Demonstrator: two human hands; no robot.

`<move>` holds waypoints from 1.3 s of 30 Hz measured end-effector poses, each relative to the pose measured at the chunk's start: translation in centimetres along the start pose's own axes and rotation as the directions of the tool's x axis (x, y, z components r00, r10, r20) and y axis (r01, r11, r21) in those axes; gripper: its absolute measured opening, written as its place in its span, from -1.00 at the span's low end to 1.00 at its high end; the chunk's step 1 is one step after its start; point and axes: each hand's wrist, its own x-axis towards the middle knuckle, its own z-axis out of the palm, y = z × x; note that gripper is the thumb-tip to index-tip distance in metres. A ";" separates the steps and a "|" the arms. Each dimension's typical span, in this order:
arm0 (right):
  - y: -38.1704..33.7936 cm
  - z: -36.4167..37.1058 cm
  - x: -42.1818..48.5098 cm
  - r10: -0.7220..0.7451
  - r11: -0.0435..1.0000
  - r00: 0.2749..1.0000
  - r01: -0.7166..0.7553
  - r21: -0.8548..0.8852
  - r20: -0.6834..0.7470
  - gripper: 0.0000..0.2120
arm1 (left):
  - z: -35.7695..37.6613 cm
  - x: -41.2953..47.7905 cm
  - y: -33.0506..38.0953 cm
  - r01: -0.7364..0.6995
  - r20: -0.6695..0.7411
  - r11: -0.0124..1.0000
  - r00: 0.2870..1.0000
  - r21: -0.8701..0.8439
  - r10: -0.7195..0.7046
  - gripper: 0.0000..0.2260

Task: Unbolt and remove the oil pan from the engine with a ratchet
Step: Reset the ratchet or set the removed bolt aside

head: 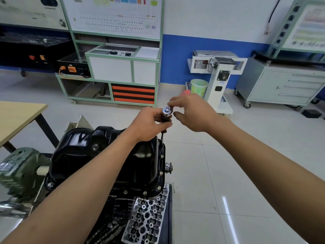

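The oil pan (pixel 105 147) is black and glossy. It sits on top of the engine (pixel 121 206), which is turned upside down, in the lower middle of the view. Small bolts (pixel 161 172) are seen along its right and near flange. At the far right corner of the pan the ratchet (pixel 166 113) stands upright, with its thin shaft going down to the flange edge; the tip itself is too small to tell.

The left hand (pixel 149 124) grips the dark body of the ratchet with fingers curled round it, just under the silver round head. The right hand (pixel 191 113) comes from the other side with its fingers bent. The forefinger and the thumb pinch the head at the top, and the other fingers hold nothing.

Below the pan, at the near side, lies a silver cylinder head (pixel 147 213) with many round holes. To the left of the engine is a green gearbox (pixel 19 169) and behind it a wooden table (pixel 17 117). Farther away, on the tiled floor (pixel 228 173), stand a green bucket (pixel 198 86) and a grey tool cabinet (pixel 281 85), well apart from the engine.
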 end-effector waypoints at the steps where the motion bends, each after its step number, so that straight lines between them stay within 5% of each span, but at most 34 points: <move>1: -0.1 -0.4 -0.1 0.054 0.997 0.998 -0.055 -0.058 -0.018 -0.72 | 0.2 0.0 0.0 -0.012 -0.013 1.000 1.000 0.000 0.012 -0.92; 4: -1.6 -1.3 -0.7 0.182 0.966 0.983 -0.178 -0.189 0.002 -0.77 | 0.5 0.0 0.1 -0.038 -0.025 0.999 0.999 -0.014 0.037 -0.88; 8: -4.1 -0.6 -2.0 0.147 0.986 0.964 -0.162 0.048 0.223 -0.60 | 0.4 0.2 -0.6 -0.027 -0.038 0.999 0.999 0.019 0.028 -0.82; 12: -3.7 -1.6 -1.5 0.164 0.981 0.968 -0.181 0.077 0.189 -0.64 | 0.5 0.1 -0.5 -0.021 -0.049 1.000 0.999 -0.008 0.020 -0.82; 16: -2.2 -2.1 -0.7 0.136 0.984 0.975 -0.111 -0.140 0.177 -0.87 | 0.4 0.0 -0.4 -0.019 -0.004 1.000 1.000 -0.002 0.019 -0.84; 20: -0.7 -0.7 0.1 0.078 0.981 0.997 -0.074 -0.179 0.018 -0.56 | 0.1 0.1 -0.3 0.004 0.033 1.000 0.999 -0.021 -0.003 -0.85; 25: 0.1 -0.2 -0.3 -0.058 0.997 0.998 0.057 0.045 0.034 -0.52 | -0.2 -0.1 0.3 -0.011 0.057 0.999 0.998 -0.034 0.013 -0.82; 30: -0.2 -0.9 -0.8 0.126 0.987 0.992 -0.124 -0.100 0.017 -0.82 | 0.1 0.0 0.3 -0.014 0.022 0.999 1.000 -0.033 0.015 -0.85; 35: -2.9 -1.1 -1.9 0.193 0.981 0.945 -0.193 -0.025 0.266 -0.61 | 0.6 -0.1 0.2 -0.008 -0.066 0.999 0.998 0.032 0.010 -0.72; 39: -3.5 -1.2 -1.8 0.182 0.980 0.956 -0.194 0.033 0.231 -0.68 | 0.5 0.0 0.2 -0.013 -0.042 0.998 0.999 0.065 0.015 -0.78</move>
